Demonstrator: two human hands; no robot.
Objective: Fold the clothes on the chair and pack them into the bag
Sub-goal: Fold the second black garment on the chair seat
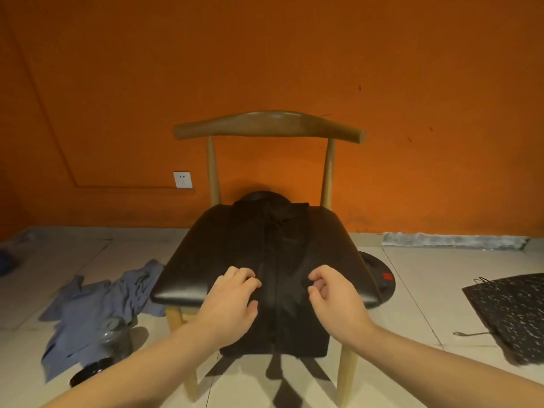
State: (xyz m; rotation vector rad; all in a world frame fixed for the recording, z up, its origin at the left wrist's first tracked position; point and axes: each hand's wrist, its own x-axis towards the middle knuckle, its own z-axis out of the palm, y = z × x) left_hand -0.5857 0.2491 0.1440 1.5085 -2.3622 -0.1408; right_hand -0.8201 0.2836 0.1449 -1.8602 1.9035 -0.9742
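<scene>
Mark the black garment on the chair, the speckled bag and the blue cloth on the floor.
black garment (276,251): head view, centre front strip.
speckled bag (512,316): head view, middle of its flat side.
blue cloth (88,307): head view, middle of the crumpled fabric.

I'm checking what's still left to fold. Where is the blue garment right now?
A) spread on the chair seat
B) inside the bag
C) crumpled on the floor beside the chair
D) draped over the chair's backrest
C: the blue garment lies crumpled on the floor tiles at the left of the picture, beside the chair, whose seat carries a dark garment instead.
</scene>
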